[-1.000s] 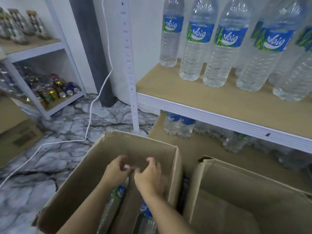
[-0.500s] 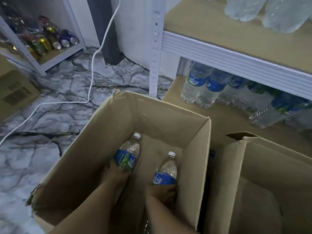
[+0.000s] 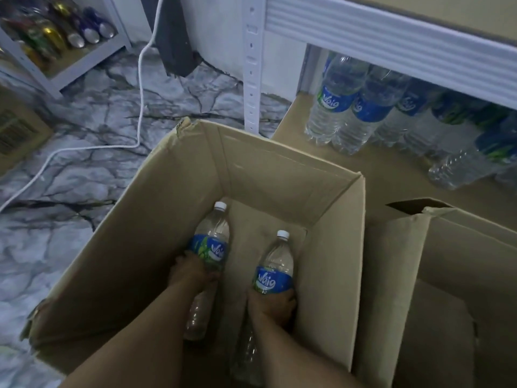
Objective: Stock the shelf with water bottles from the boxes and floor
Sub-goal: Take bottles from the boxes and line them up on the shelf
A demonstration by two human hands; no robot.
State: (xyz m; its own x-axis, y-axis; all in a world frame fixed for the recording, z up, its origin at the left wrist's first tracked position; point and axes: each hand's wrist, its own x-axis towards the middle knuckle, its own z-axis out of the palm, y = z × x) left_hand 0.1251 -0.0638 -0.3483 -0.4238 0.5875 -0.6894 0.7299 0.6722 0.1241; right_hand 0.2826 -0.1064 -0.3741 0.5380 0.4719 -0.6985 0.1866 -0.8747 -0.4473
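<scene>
dim, bluish | soft focus | wide-angle edge bending | no glare

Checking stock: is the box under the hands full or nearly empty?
Nearly empty: box floor bare; only two bottles show, left bottle in left hand, right bottle in right hand.

Two Vaig water bottles, the left bottle (image 3: 211,242) and the right bottle (image 3: 275,267), are gripped by two hands, the left hand (image 3: 193,273) and the right hand (image 3: 272,303). Three cardboard boxes: the open box (image 3: 173,219), a second box (image 3: 447,275), and a third box (image 3: 19,135). At least five shelf bottles (image 3: 369,107); the rest blur together. One white cable (image 3: 140,79). The cans (image 3: 75,37) are too blurred to count.
</scene>
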